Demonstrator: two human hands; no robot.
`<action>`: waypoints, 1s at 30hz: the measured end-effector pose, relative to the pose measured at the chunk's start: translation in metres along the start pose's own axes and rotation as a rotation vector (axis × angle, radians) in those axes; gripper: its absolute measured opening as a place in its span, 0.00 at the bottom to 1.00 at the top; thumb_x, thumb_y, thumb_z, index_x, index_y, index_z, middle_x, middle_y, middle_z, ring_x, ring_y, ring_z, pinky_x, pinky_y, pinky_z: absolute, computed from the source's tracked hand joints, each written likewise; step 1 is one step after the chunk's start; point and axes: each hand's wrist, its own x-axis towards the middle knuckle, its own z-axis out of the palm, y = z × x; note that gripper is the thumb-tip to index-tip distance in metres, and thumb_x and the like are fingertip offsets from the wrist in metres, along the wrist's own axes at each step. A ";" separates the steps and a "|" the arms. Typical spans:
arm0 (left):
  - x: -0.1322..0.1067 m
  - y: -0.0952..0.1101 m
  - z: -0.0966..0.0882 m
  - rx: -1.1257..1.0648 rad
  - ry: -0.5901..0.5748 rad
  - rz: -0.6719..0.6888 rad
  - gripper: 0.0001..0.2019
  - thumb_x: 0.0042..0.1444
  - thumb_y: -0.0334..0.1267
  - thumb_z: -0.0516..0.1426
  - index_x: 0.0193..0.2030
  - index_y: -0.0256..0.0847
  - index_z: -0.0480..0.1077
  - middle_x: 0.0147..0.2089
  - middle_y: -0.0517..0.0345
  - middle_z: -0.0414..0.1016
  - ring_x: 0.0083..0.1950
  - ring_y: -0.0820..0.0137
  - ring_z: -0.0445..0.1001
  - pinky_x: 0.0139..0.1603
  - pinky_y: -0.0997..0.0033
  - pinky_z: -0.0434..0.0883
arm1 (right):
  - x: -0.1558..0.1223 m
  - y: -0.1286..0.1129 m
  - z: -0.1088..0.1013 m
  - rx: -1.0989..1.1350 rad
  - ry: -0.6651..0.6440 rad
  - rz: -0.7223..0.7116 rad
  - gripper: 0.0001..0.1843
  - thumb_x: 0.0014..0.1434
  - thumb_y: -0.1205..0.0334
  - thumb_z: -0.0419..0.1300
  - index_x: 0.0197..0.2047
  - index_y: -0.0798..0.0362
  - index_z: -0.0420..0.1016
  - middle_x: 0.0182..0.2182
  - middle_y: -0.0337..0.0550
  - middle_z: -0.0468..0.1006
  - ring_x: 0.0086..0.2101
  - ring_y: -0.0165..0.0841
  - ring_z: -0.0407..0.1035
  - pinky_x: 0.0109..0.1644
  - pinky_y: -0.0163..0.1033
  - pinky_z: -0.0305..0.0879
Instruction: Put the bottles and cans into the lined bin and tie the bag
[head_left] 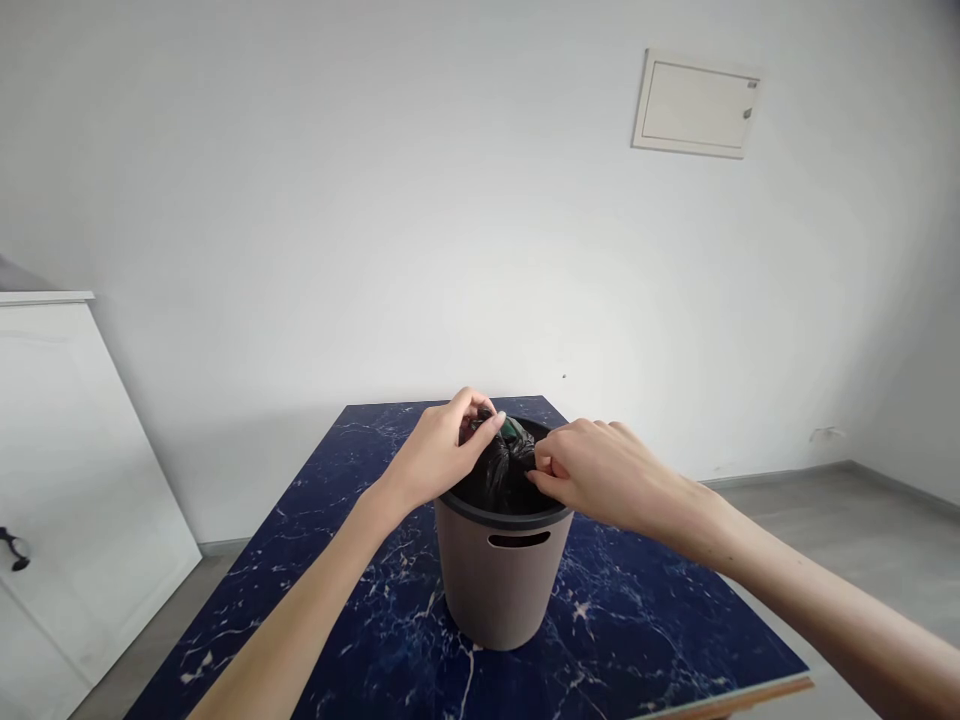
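A grey-brown waste bin (499, 585) with a slot handle and a dark rim stands in the middle of a dark blue marbled table (637, 610). A black plastic bag (501, 470) sits bunched in its mouth. My left hand (442, 450) pinches the gathered bag top from the left, fingers closed on the plastic. From the right, my right hand (600, 470) grips the same bunch, fingers curled. Both hands hover just above the bin's rim. Something greenish shows between the fingers at the bag's top; I cannot make out what it is.
A white cabinet (67, 470) with a dark handle stands at the left. A plain white wall lies behind the table, with a white panel box (696, 103) high on the right. Grey floor (840, 520) runs along the table's right side.
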 end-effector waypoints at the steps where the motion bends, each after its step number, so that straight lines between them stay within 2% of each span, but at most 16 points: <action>1: 0.000 0.001 0.000 0.002 -0.026 -0.007 0.17 0.72 0.58 0.54 0.48 0.47 0.73 0.30 0.61 0.74 0.28 0.67 0.69 0.29 0.68 0.61 | 0.000 0.000 0.001 0.010 0.006 0.009 0.23 0.68 0.62 0.61 0.21 0.52 0.63 0.19 0.36 0.70 0.20 0.27 0.53 0.27 0.41 0.46; 5: 0.000 0.001 0.001 0.015 -0.045 -0.012 0.17 0.70 0.57 0.57 0.46 0.47 0.77 0.29 0.60 0.75 0.27 0.68 0.69 0.27 0.68 0.60 | -0.001 -0.004 0.002 -0.038 0.050 0.059 0.22 0.71 0.46 0.63 0.29 0.52 0.73 0.27 0.40 0.77 0.23 0.29 0.59 0.27 0.40 0.48; 8: 0.002 -0.001 0.003 0.024 -0.013 0.011 0.14 0.71 0.53 0.57 0.47 0.47 0.77 0.35 0.60 0.79 0.28 0.68 0.71 0.29 0.67 0.63 | 0.000 -0.010 -0.001 -0.119 0.054 0.100 0.25 0.69 0.42 0.64 0.29 0.53 0.75 0.30 0.43 0.78 0.24 0.30 0.61 0.27 0.40 0.48; 13: 0.004 -0.001 0.005 0.031 0.014 0.026 0.12 0.71 0.51 0.57 0.47 0.48 0.76 0.37 0.59 0.80 0.30 0.67 0.73 0.31 0.67 0.66 | 0.008 -0.012 -0.003 -0.082 -0.021 0.048 0.31 0.68 0.47 0.66 0.19 0.52 0.63 0.18 0.39 0.68 0.20 0.28 0.54 0.26 0.40 0.45; 17: 0.003 -0.001 0.004 0.018 0.035 0.021 0.12 0.71 0.51 0.57 0.47 0.47 0.76 0.37 0.59 0.81 0.29 0.68 0.72 0.32 0.66 0.67 | 0.009 -0.004 0.001 0.033 0.028 -0.012 0.25 0.66 0.61 0.63 0.20 0.51 0.60 0.17 0.36 0.65 0.19 0.27 0.52 0.26 0.40 0.46; 19: 0.002 -0.002 0.004 -0.003 0.052 0.022 0.12 0.71 0.51 0.57 0.47 0.47 0.75 0.38 0.59 0.81 0.29 0.68 0.72 0.33 0.66 0.68 | 0.006 0.001 0.000 0.124 0.030 -0.021 0.23 0.64 0.64 0.61 0.20 0.51 0.58 0.17 0.35 0.65 0.19 0.27 0.52 0.26 0.40 0.46; 22: 0.001 -0.003 0.002 -0.081 0.071 0.012 0.12 0.70 0.52 0.58 0.46 0.47 0.74 0.42 0.58 0.82 0.33 0.68 0.74 0.37 0.67 0.71 | 0.001 0.007 -0.008 0.292 -0.026 -0.057 0.21 0.64 0.63 0.58 0.21 0.51 0.57 0.17 0.34 0.63 0.20 0.26 0.49 0.25 0.39 0.46; 25: -0.001 0.006 -0.005 -0.195 0.083 -0.005 0.13 0.69 0.54 0.60 0.47 0.47 0.73 0.41 0.58 0.82 0.37 0.66 0.78 0.38 0.67 0.72 | -0.003 0.012 -0.022 0.449 -0.100 -0.111 0.19 0.65 0.61 0.58 0.23 0.50 0.62 0.18 0.32 0.62 0.20 0.26 0.50 0.25 0.38 0.47; 27: -0.002 0.016 -0.011 -0.213 0.150 0.015 0.13 0.68 0.54 0.62 0.48 0.47 0.73 0.40 0.59 0.82 0.37 0.66 0.79 0.39 0.67 0.73 | -0.005 0.014 -0.033 0.514 -0.099 -0.124 0.17 0.65 0.59 0.59 0.24 0.50 0.65 0.19 0.32 0.63 0.21 0.26 0.53 0.26 0.38 0.48; 30: -0.003 0.032 -0.019 -0.123 0.313 0.075 0.10 0.68 0.49 0.63 0.46 0.47 0.73 0.40 0.59 0.83 0.36 0.67 0.79 0.37 0.67 0.70 | -0.006 0.018 -0.047 0.526 -0.046 -0.118 0.18 0.64 0.58 0.59 0.23 0.50 0.65 0.19 0.32 0.63 0.22 0.27 0.53 0.26 0.38 0.49</action>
